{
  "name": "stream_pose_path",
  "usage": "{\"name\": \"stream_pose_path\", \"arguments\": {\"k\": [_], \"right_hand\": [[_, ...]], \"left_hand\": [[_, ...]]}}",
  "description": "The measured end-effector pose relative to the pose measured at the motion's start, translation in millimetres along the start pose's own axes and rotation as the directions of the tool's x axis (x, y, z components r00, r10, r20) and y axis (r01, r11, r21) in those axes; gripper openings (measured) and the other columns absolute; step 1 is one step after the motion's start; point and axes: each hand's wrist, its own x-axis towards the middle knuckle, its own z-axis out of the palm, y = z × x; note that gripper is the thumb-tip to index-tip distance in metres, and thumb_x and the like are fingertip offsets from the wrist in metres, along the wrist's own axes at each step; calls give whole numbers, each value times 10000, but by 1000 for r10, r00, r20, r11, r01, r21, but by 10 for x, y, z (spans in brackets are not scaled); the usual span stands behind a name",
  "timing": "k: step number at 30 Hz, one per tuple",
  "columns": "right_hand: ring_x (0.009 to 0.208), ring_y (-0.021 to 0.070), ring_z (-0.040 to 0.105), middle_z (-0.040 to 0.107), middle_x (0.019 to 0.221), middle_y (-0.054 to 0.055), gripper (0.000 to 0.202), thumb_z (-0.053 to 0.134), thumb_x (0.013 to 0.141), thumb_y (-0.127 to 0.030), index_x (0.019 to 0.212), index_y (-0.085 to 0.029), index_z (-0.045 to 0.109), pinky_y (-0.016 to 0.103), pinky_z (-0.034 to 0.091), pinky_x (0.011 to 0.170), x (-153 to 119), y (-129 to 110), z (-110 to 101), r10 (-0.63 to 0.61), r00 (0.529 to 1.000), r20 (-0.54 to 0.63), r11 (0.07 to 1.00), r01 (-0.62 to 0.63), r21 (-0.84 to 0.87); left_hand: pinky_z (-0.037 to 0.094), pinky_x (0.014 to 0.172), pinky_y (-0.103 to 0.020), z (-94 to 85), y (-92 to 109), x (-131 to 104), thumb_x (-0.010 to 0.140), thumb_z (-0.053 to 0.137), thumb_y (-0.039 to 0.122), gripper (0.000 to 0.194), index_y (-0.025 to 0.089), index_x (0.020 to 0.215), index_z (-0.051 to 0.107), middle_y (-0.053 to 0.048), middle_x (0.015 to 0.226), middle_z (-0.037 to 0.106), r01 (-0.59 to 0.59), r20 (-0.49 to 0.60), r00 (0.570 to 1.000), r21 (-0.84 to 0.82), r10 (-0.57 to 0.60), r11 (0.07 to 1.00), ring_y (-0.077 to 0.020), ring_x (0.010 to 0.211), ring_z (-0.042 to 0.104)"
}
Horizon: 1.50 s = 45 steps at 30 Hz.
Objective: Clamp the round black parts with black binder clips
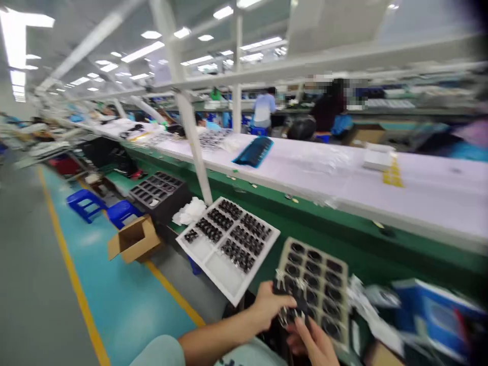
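My left hand is closed around a cluster of small black parts with shiny metal ends; its thumb lies across them. From below, my right hand grips the near end of the same cluster with closed fingers. Blur hides what kind of parts they are. Just past my hands lies a beige tray with rows of round black pieces in its pockets. Left of it, a white tray sits tilted in view, holding several rows of similar small black parts, with some bare sections.
A long white shelf with a blue pouch runs above the green bench. A black compartment tray, crumpled white wrap and an open cardboard box are left. A blue-white package lies right. Several people work behind.
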Motion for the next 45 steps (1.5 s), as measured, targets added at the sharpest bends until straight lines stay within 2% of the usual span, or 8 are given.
{"name": "stream_pose_path", "arguments": {"k": [5,14,22,31,34,36,41,45], "right_hand": [[447,131,570,660,688,29,596,691,666,-752,859,-201,569,235,437,383,44,-271,-30,-35,998,53,999,34,30],[724,160,703,674,873,14,532,757,751,-557,1096,-209,551,241,559,582,124,-82,-339,-31,995,93,974,9,228],[469,126,606,591,534,-8,475,577,916,-551,657,-153,608,201,423,478,202,-194,-255,-47,997,54,992,53,-114],[567,192,664,690,635,37,511,743,738,-654,841,-154,718,251,477,520,199,388,-582,245,969,22,960,-239,-147],[834,253,704,751,904,109,566,884,606,-552,984,-165,720,296,536,693,428,557,-644,295,939,-177,932,-323,-162],[1000,266,680,736,1060,137,568,851,650,-569,1025,-167,712,309,538,800,510,556,-663,239,939,-246,965,-258,-46],[941,199,678,736,1083,90,549,690,789,-642,1073,-172,715,296,532,796,427,254,-694,20,998,-57,897,8,441],[801,182,647,745,831,56,468,788,697,-573,841,-130,754,292,493,775,344,49,-704,-2,963,-270,901,118,417]], "left_hand": [[509,604,-302,141,202,136,497,860,265,391,171,843,705,-48,763,727,20,134,991,75,-29,997,-186,632,636],[524,740,-304,463,139,438,522,899,262,445,153,908,705,-63,892,754,107,285,951,66,-121,992,-184,772,683],[512,688,-285,611,-27,515,546,892,255,393,158,866,685,-27,826,745,152,239,952,178,-192,972,-158,695,664],[565,876,-367,495,-38,687,623,863,218,336,182,875,644,-9,835,730,92,201,974,76,-106,993,-148,766,700],[581,833,-353,392,15,694,606,876,255,403,176,926,644,-18,864,723,-8,186,982,155,-21,988,-139,751,687],[591,776,-331,343,18,663,591,883,275,443,168,949,645,-36,908,721,-44,205,979,251,-9,967,-144,757,679],[595,678,-309,352,-121,530,549,892,251,493,146,979,674,-69,946,719,-124,403,908,523,-117,843,-178,776,670],[596,726,-324,420,-221,472,549,891,224,556,171,1062,684,-77,1016,725,-155,469,872,540,-142,827,-209,860,683]]}}
